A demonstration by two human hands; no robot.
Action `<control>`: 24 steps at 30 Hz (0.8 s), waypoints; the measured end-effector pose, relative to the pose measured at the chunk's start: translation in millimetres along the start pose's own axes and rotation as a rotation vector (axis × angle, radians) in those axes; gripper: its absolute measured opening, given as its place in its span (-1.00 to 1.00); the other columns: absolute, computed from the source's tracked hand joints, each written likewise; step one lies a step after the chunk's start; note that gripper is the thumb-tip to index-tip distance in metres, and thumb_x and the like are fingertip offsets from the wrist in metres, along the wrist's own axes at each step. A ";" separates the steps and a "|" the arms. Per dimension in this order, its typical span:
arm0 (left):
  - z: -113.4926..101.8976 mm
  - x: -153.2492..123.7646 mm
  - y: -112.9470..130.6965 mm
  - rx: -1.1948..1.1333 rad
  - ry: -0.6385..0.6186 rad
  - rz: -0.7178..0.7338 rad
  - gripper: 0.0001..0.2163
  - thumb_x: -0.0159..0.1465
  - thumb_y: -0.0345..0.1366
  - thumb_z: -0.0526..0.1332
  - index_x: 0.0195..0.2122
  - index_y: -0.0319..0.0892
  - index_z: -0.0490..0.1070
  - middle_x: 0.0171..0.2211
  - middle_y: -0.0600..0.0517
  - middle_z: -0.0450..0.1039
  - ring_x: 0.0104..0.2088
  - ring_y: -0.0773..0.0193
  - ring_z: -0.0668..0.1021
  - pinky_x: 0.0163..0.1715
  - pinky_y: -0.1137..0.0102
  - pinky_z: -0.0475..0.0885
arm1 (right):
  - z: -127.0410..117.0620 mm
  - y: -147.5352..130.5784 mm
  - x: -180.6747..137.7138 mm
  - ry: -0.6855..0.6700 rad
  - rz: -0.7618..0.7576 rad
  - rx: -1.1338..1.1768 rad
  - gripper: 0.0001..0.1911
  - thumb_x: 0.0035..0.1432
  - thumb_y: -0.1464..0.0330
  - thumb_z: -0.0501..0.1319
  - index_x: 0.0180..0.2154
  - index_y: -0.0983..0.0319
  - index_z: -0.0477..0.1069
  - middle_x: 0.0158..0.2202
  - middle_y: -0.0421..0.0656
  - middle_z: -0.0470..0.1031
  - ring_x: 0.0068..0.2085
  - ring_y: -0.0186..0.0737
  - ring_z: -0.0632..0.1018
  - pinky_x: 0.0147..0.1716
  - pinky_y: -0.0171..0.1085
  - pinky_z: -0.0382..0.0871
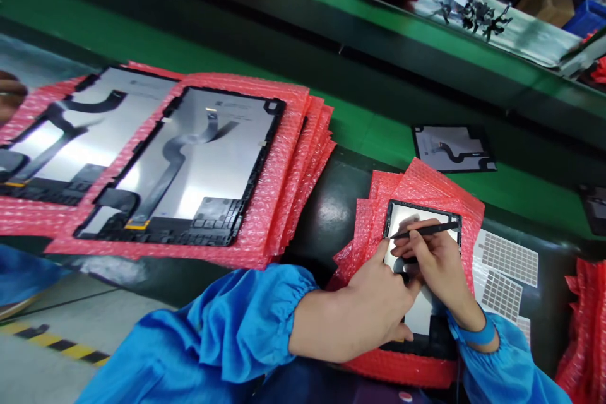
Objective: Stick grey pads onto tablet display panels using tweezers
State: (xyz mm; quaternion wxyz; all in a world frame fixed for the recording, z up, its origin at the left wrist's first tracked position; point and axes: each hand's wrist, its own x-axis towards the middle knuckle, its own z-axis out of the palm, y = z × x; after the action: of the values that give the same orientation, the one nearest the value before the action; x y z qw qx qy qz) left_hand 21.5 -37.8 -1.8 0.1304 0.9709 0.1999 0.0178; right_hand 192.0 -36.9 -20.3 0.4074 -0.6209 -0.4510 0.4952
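A tablet screen panel (419, 315) lies silver side up, in a black frame, on stacked red bubble-wrap sheets (426, 180). My right hand (440, 265) grips a slim black pointed tool (428, 229) like a pen. Its tip is at the panel's upper left edge. My left hand (374, 303) lies across the panel's left side with fingers stretched out. One fingertip is beside the tool's tip. Both hands cover the panel's middle, so I cannot tell whether the tip touches the edge.
Larger screen panels (203, 158) with ribbon cables lie on red bubble wrap (265, 214) at left. Sticker sheets (509, 259) are right of my right hand. Another panel (454, 148) rests on the green surface behind. More red wrap (584, 322) stands at far right. Another person's hand (10, 96) shows at far left.
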 end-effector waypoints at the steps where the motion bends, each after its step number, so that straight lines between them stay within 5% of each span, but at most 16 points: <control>1: -0.8 0.6 -0.7 -0.004 0.001 0.005 -0.24 0.22 0.29 0.36 0.17 -0.31 0.48 -0.12 -0.31 0.68 0.00 -0.26 0.66 0.27 -0.15 0.25 | 0.3 -0.4 0.7 0.010 0.008 0.014 -0.60 0.38 0.00 0.30 -0.10 0.20 0.45 -0.33 -0.08 0.71 -0.36 -0.13 0.76 -0.37 -0.22 0.70; 4: -7.8 0.4 -2.4 -0.029 0.017 0.029 -0.19 0.23 0.29 0.35 0.22 -0.37 0.43 -0.24 -0.25 0.68 -0.11 -0.22 0.69 0.27 -0.17 0.26 | -2.3 -3.7 -1.4 0.050 0.004 0.078 -0.59 0.34 -0.02 0.33 -0.11 0.20 0.44 -0.35 -0.08 0.72 -0.39 -0.11 0.76 -0.41 -0.23 0.69; 7: -18.8 -7.8 -8.1 -0.145 0.058 -0.024 -0.49 0.39 0.13 0.25 0.06 -0.26 0.49 -0.36 -0.10 0.65 -0.27 -0.03 0.70 0.17 0.00 0.42 | -12.6 -5.1 -12.3 0.089 -0.042 0.131 -0.61 0.33 0.01 0.36 -0.13 0.19 0.45 -0.38 -0.08 0.72 -0.42 -0.08 0.75 -0.45 -0.23 0.68; 11: -19.3 -27.2 -25.1 -0.223 0.086 -0.506 -0.66 0.53 -0.05 0.02 -0.13 -0.18 0.45 -0.40 -0.10 0.59 -0.35 -0.02 0.68 -0.27 0.18 0.51 | -29.9 8.3 -29.7 0.203 -0.117 0.142 -0.67 0.35 0.07 0.37 -0.14 0.18 0.45 -0.39 -0.08 0.72 -0.44 -0.07 0.75 -0.39 -0.18 0.70; 13: -12.9 -33.7 -32.9 -0.316 0.061 -0.643 -0.69 0.52 -0.09 0.01 -0.11 -0.20 0.42 -0.37 -0.14 0.58 -0.36 -0.06 0.66 -0.32 0.17 0.49 | -34.5 20.2 -33.8 0.243 -0.149 0.151 -0.67 0.33 0.06 0.38 -0.15 0.18 0.45 -0.40 -0.08 0.72 -0.44 -0.06 0.75 -0.38 -0.17 0.70; 18: -5.6 -28.8 -32.1 -0.599 0.196 -0.574 -0.86 0.47 -0.28 0.02 -0.20 -0.12 0.32 -0.22 -0.08 0.52 -0.21 0.08 0.59 -0.15 0.21 0.45 | -38.1 46.9 -34.1 0.301 -0.185 0.201 -0.61 0.27 0.03 0.42 -0.16 0.20 0.48 -0.35 -0.03 0.73 -0.41 0.00 0.76 -0.34 -0.10 0.71; 21: -7.0 -15.2 -24.0 -0.698 0.294 -0.527 -0.96 0.43 -0.29 0.10 -0.19 -0.09 0.25 -0.28 0.05 0.44 -0.27 0.22 0.51 -0.20 0.31 0.41 | -41.1 58.5 -29.5 0.376 -0.170 0.261 -0.55 0.21 0.00 0.45 -0.14 0.21 0.46 -0.39 -0.04 0.72 -0.42 0.04 0.75 -0.33 -0.06 0.71; 24: -3.8 0.9 -15.4 -0.837 0.397 -0.501 -0.78 0.33 -0.39 0.21 -0.09 -0.08 0.18 -0.31 0.14 0.36 -0.38 0.35 0.42 -0.36 0.43 0.36 | -44.9 66.9 -21.9 0.435 -0.185 0.338 -0.52 0.14 -0.01 0.47 -0.15 0.20 0.45 -0.43 -0.06 0.70 -0.45 0.09 0.74 -0.36 0.00 0.71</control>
State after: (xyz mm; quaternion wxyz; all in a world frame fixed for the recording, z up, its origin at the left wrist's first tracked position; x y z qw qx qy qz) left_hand 16.2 -22.9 -2.2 0.4668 0.7362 0.4226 0.2479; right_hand 244.3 -78.2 -70.6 0.6357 -0.5920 -0.3187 0.3793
